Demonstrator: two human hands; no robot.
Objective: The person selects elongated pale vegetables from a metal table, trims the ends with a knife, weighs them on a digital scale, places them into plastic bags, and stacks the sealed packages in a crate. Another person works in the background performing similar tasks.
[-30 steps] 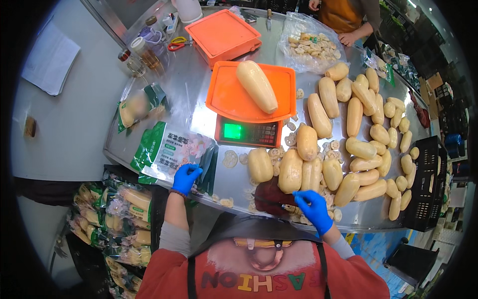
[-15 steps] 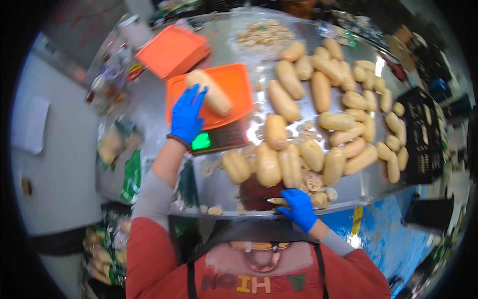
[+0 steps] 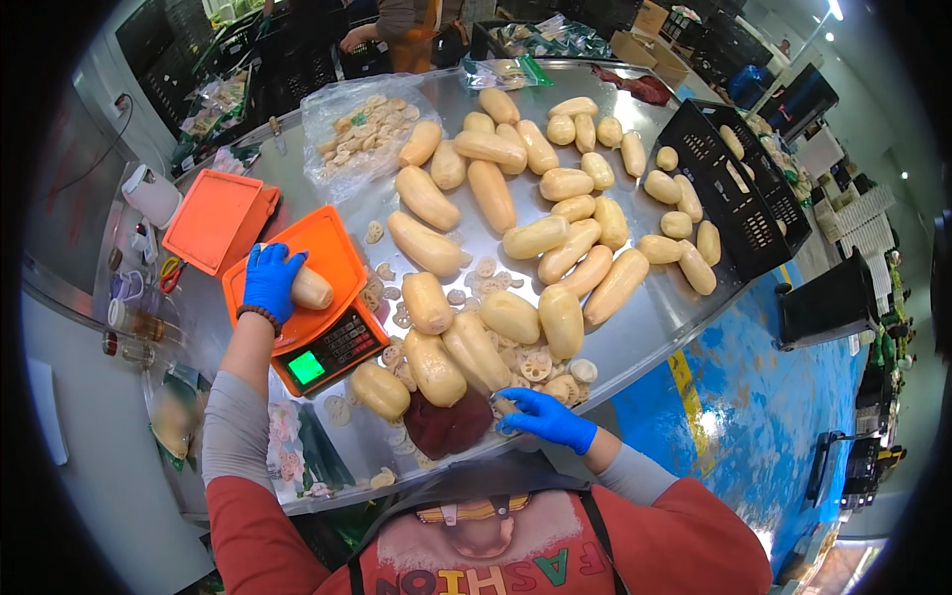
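My left hand (image 3: 270, 285), in a blue glove, grips a peeled lotus root (image 3: 313, 290) lying in the orange pan (image 3: 347, 260) of a digital scale (image 3: 342, 347). Its fingers curl over the root and hide much of it. The scale's display glows green. At the table's near edge my right hand (image 3: 555, 420), also gloved in blue, is closed round a slim tool that looks like a small knife (image 3: 504, 405); most of it is covered. Beside it lie a dark red cloth (image 3: 446, 426), whole lotus roots (image 3: 479, 352) and cut lotus root slices (image 3: 536, 366).
Many peeled lotus roots (image 3: 536, 237) spread over the steel table (image 3: 654, 307). A clear bag of slices (image 3: 367, 129) lies at the far side, an orange box (image 3: 213, 220) at the left. A black crate (image 3: 739, 193) stands at the right. Another person's hand (image 3: 359, 38) shows beyond the table.
The whole view has turned, so the table sits at a slant and the scale appears farther left. My left hand now covers the lotus root more; before, it lay along the root's side.
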